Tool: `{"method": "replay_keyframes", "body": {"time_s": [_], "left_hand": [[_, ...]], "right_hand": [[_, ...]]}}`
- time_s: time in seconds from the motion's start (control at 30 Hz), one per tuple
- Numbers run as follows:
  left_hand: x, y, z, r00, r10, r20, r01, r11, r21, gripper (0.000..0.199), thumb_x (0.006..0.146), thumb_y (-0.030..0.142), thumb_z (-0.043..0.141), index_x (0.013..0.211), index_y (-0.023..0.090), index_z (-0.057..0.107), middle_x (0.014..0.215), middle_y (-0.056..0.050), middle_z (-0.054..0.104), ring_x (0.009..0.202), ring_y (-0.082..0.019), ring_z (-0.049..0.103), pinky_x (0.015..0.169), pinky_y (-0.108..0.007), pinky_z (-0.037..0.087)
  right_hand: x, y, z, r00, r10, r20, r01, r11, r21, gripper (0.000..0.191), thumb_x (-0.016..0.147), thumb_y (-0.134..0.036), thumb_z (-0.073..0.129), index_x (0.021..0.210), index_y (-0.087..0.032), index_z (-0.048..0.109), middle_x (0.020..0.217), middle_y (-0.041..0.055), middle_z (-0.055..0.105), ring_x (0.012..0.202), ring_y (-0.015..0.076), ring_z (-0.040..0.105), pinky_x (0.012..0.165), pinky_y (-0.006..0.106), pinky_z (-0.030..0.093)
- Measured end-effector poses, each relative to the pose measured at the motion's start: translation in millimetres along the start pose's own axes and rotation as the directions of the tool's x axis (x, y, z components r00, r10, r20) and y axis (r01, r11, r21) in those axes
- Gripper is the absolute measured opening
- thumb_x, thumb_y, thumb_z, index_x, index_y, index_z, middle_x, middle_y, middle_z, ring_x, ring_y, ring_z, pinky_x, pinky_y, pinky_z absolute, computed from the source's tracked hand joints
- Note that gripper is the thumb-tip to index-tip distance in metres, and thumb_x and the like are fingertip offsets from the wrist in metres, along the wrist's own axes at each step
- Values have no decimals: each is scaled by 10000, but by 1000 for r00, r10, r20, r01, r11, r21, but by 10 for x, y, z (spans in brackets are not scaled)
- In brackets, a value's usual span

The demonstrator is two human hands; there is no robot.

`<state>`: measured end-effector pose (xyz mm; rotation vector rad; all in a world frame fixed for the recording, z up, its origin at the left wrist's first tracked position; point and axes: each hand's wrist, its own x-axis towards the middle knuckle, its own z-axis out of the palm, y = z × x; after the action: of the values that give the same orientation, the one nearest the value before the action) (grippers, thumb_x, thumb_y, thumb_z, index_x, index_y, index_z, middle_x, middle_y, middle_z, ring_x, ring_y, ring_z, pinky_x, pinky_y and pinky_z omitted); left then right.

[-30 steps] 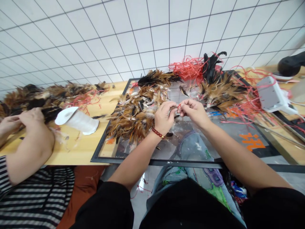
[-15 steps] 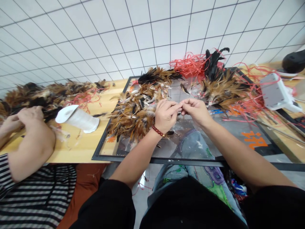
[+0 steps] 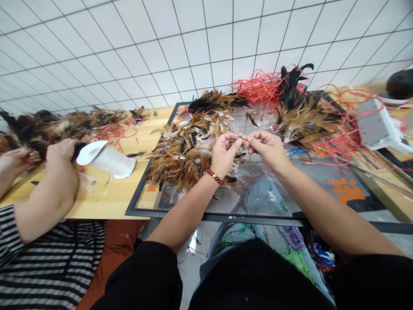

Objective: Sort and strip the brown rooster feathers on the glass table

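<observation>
In the head view, my left hand (image 3: pixel 225 150) and my right hand (image 3: pixel 266 147) meet above a framed clear panel (image 3: pixel 206 214). Both are closed, thumbs and fingertips pinching either side of a small piece of red string (image 3: pixel 245 139). Pale, feathery wisps show beside the string, but fingers hide most of what is attached. A pile of brown feathers (image 3: pixel 180 161) lies just left of my left hand. Beyond my right hand is a bunch of brown and black feathers (image 3: pixel 305 120), with tangled red string (image 3: pixel 260 88) behind it.
Left of me, a co-worker's hands (image 3: pixel 61 148) work by more feathers (image 3: pixel 71 122). A white roll (image 3: pixel 109 160) lies between us on the wooden table (image 3: pixel 97 206). Blue pens (image 3: pixel 294 151) and a white box-like object (image 3: pixel 371 122) are at right. A tiled wall borders the back.
My left fingers have curled from stretched across into a pinch, and a red bit now shows between my hands. The co-worker's hands have moved apart.
</observation>
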<state>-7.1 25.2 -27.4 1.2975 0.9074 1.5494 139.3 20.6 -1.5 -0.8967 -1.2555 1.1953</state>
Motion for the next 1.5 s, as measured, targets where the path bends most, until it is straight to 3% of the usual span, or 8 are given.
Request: {"method": "replay_keyframes", "body": {"time_s": [0.27, 0.7, 0.8, 0.97, 1.03, 1.13, 1.3, 1.5], "left_hand": [[-45, -20, 22, 995, 34, 89, -37, 999, 32, 441, 671, 387, 887, 1044, 214, 728, 995, -48, 752, 869, -143, 706, 822, -300, 595], [-40, -36, 33, 991, -35, 127, 26, 997, 67, 201, 783, 194, 738, 983, 175, 740, 920, -65, 787, 772, -148, 737, 738, -278, 611], [-63, 12, 24, 991, 45, 125, -71, 973, 218, 159, 811, 256, 723, 944, 173, 752, 869, -65, 777, 690, -134, 694, 649, -254, 567], [-81, 154, -33, 944, 275, 183, -330, 826, 457, 187, 893, 328, 652, 785, 199, 732, 794, -51, 739, 774, -166, 673, 758, -307, 538], [-71, 174, -41, 963, 221, 156, -266, 875, 405, 249, 912, 390, 638, 761, 202, 702, 709, -30, 698, 705, -151, 647, 715, -291, 526], [-30, 157, -37, 998, 11, 58, -21, 983, 184, 308, 892, 481, 657, 766, 199, 666, 649, -3, 654, 608, -117, 608, 640, -258, 515], [61, 132, -96, 946, -318, 61, 324, 928, -186, 287, 901, 416, 650, 748, 183, 583, 763, -23, 661, 614, -90, 598, 724, -297, 576], [113, 144, -180, 959, -273, 77, 283, 936, -210, 314, 944, 352, 548, 680, 187, 514, 815, -54, 641, 634, -90, 565, 810, -348, 580]], "right_hand": [[-10, -3, -16, 998, -58, -9, 57, 993, -108, 327, 712, -478, 806, 754, -191, 654, 600, -14, 631, 531, 98, 562, 527, 245, 475], [-19, -11, -34, 978, -199, -55, 179, 951, -253, 188, 789, -386, 706, 783, -211, 638, 613, -22, 618, 547, 112, 564, 539, 258, 462], [-22, -2, -35, 975, -215, -51, 193, 942, -274, 187, 795, -389, 705, 784, -215, 637, 619, -21, 616, 555, 113, 554, 541, 257, 446], [-2, 35, -66, 972, -225, -65, 195, 932, -304, 181, 804, -387, 693, 783, -218, 633, 628, -23, 591, 557, 110, 523, 533, 255, 407], [1, 38, -71, 973, -219, -71, 187, 932, -309, 175, 804, -384, 690, 783, -220, 631, 623, -25, 578, 553, 110, 511, 528, 255, 393], [-20, 21, -52, 974, -220, -57, 192, 931, -312, 170, 800, -377, 690, 793, -218, 632, 618, -26, 573, 550, 109, 504, 528, 255, 388], [-97, -19, 14, 975, -223, -11, 208, 924, -321, 195, 810, -395, 696, 794, -210, 638, 585, -35, 560, 517, 100, 482, 509, 253, 369], [-96, -6, 24, 972, -228, -48, 201, 925, -322, 137, 789, -327, 695, 767, -204, 640, 621, -15, 606, 530, 100, 489, 510, 248, 379]]}}
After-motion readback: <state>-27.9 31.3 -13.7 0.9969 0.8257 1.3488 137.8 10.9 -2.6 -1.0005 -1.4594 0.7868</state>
